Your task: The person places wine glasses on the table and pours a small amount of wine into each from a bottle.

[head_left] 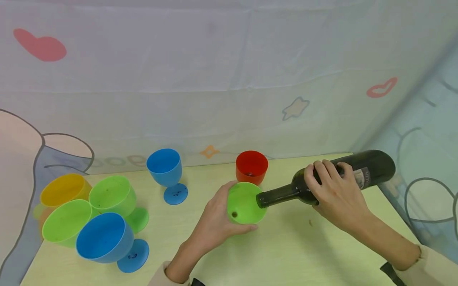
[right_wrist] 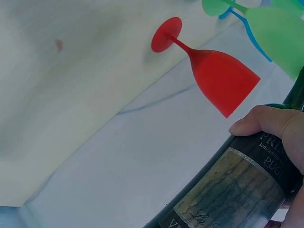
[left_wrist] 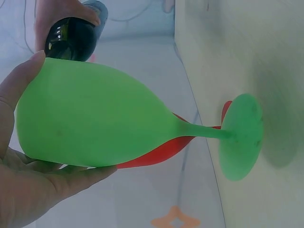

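My left hand (head_left: 218, 222) grips a green plastic goblet (head_left: 241, 198) around its bowl, thumb on one side and fingers on the other. A small dark spot shows inside the bowl. In the left wrist view the goblet's stem and round foot (left_wrist: 241, 137) point toward the table. With my right hand (head_left: 338, 194) I hold a dark glass wine bottle (head_left: 375, 169) by its upper body, tilted toward the left. The bottle's mouth (head_left: 262, 200) lies at the goblet's right rim. Its printed label (right_wrist: 232, 190) shows in the right wrist view.
A red goblet (head_left: 251, 166) stands just behind the green one. A blue goblet (head_left: 165, 169) stands back left of it. At the left end of the table (head_left: 286, 254) several goblets cluster: yellow (head_left: 64, 190), green (head_left: 112, 194) and blue (head_left: 105, 238). A printed cloth (head_left: 214, 79) hangs behind.
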Demonstrator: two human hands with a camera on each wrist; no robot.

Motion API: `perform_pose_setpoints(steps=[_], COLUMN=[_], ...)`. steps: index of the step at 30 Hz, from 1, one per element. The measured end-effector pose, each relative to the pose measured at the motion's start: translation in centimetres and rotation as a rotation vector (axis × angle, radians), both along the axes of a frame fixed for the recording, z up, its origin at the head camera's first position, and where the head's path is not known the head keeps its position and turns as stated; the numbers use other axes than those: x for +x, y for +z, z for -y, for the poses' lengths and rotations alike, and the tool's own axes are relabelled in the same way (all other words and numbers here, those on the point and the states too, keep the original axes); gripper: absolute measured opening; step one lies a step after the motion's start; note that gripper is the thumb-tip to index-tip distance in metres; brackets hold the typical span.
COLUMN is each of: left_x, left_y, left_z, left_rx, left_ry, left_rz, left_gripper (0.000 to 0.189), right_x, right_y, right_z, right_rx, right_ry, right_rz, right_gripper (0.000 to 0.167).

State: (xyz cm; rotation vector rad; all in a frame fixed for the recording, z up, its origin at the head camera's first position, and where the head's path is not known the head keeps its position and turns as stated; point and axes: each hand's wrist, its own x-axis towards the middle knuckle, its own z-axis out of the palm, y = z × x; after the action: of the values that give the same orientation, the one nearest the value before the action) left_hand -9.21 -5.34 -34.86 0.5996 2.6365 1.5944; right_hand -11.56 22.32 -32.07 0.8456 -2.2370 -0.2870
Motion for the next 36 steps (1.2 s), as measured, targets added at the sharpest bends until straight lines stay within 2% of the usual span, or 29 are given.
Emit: perform_pose_setpoints(steps=[19, 36], left_x=[-0.13, -0.15], left_y=[0.22, 0.23], left_z=[0.12, 0.21], left_rx=[-0.009, -0.026], left_ry=[-0.018, -0.021], left_rz=[0.004, 0.005], left_gripper=[0.087, 0.088], right_x=[-0.26, -0.21], right_y=[0.52, 0.78], right_z=[0.02, 0.08], right_rx=[0.026, 0.044], right_ry=[0.011, -0.006], right_rz=[0.003, 0.031], right_gripper=[0.064, 0.069])
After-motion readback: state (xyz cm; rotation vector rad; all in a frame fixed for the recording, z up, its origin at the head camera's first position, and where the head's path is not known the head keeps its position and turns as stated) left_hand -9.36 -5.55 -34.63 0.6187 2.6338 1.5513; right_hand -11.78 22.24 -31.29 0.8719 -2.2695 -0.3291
